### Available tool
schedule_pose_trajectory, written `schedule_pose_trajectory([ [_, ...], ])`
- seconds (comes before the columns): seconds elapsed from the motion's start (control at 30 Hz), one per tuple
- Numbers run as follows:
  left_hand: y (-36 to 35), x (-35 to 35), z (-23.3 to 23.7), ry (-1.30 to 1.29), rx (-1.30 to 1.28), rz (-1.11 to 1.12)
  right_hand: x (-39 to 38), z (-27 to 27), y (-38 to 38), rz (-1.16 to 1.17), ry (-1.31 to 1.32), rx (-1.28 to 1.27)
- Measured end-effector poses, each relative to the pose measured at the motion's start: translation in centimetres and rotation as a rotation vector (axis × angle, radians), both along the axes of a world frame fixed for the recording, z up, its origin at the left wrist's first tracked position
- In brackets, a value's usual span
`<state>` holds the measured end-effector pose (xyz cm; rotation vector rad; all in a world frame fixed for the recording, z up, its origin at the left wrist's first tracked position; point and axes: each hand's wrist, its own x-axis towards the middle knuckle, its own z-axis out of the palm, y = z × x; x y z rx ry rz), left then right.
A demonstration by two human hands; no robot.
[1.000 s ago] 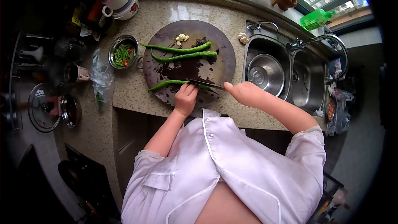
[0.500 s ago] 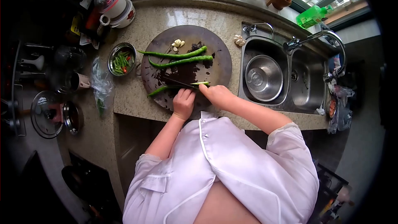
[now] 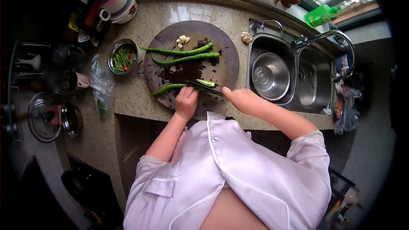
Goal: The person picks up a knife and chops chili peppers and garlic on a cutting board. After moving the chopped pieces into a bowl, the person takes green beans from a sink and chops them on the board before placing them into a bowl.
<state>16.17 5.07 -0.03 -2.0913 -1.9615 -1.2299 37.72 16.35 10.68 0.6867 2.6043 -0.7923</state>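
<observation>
My right hand (image 3: 235, 98) is closed round the handle of a kitchen knife (image 3: 208, 88), whose dark blade slants up and left across the round cutting board (image 3: 226, 38). Under the fingers of my left hand (image 3: 186, 100) lies a green chili pepper (image 3: 168, 88), its thin end pointing left. Just beyond the blade is a cut piece of green chili (image 3: 206, 82), pale inside face up. Two whole long chilies, an upper one (image 3: 183, 52) and a lower one (image 3: 187, 58), lie farther back. Peeled garlic cloves (image 3: 182, 40) sit behind them.
Left of the board stands a metal bowl (image 3: 122, 56) of cut green and red chilies, near a plastic bag (image 3: 101, 83). To the right, a double sink (image 3: 316, 81) holds a steel basin (image 3: 270, 76). A garlic bulb (image 3: 246, 37) lies by the sink's edge.
My right hand and the knife have moved to the right, and more of the blade shows. The cut chili piece now lies with its inside visible beyond the blade. My left hand has shifted slightly.
</observation>
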Motion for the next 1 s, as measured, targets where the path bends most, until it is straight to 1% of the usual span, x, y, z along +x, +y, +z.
schedule_pose_trajectory([
  [0.1,-0.1,0.1,0.0,0.001,-0.038,-0.008,-2.6,-2.3,-0.7,-0.048,0.054,-0.012],
  [0.17,-0.2,0.0,-0.2,-0.012,-0.038,-0.003,-4.8,-4.6,-1.3,-0.071,0.160,0.053],
  [0.2,-0.3,-0.1,-0.3,-0.001,-0.054,-0.006,-5.4,-4.6,-1.4,-0.070,0.169,0.056],
  [0.3,-0.4,-0.2,0.2,0.061,-0.080,0.013,-6.2,-4.2,-1.6,-0.111,0.198,0.091],
  [0.33,-0.3,-0.2,1.0,0.123,-0.012,0.064,-5.8,-4.1,-1.4,-0.123,0.164,0.083],
  [0.37,-0.1,-0.4,0.8,0.123,-0.007,0.066,-5.5,-4.1,-1.3,-0.132,0.128,0.071],
  [0.47,-0.6,-1.4,-0.3,0.094,-0.016,0.077,-4.3,-3.3,-1.0,-0.129,0.068,0.055],
  [0.53,-0.5,-2.1,-1.0,-0.002,0.013,0.034,-3.5,-1.7,-0.8,-0.110,0.037,0.032],
  [0.57,-0.7,-2.2,-1.1,-0.008,0.011,0.035,-3.0,-0.9,-0.8,-0.097,0.008,0.011],
  [0.67,-0.6,-2.3,-0.6,-0.026,-0.024,0.012,-2.0,0.9,-0.6,-0.029,-0.027,-0.019],
  [0.77,-0.5,-2.1,-0.5,-0.019,0.038,0.020,-1.8,1.3,-0.3,-0.016,0.010,-0.037],
  [0.9,-0.9,-2.1,-0.4,-0.024,-0.035,0.024,-4.5,-1.4,-0.9,-0.005,-0.017,0.029],
  [0.97,-0.8,-2.0,-0.6,-0.013,-0.052,0.024,-6.5,-3.7,-1.4,-0.029,0.094,0.099],
  [1.0,-0.8,-2.0,-0.7,-0.007,-0.062,0.027,-7.5,-3.9,-1.6,-0.029,0.097,0.099],
])
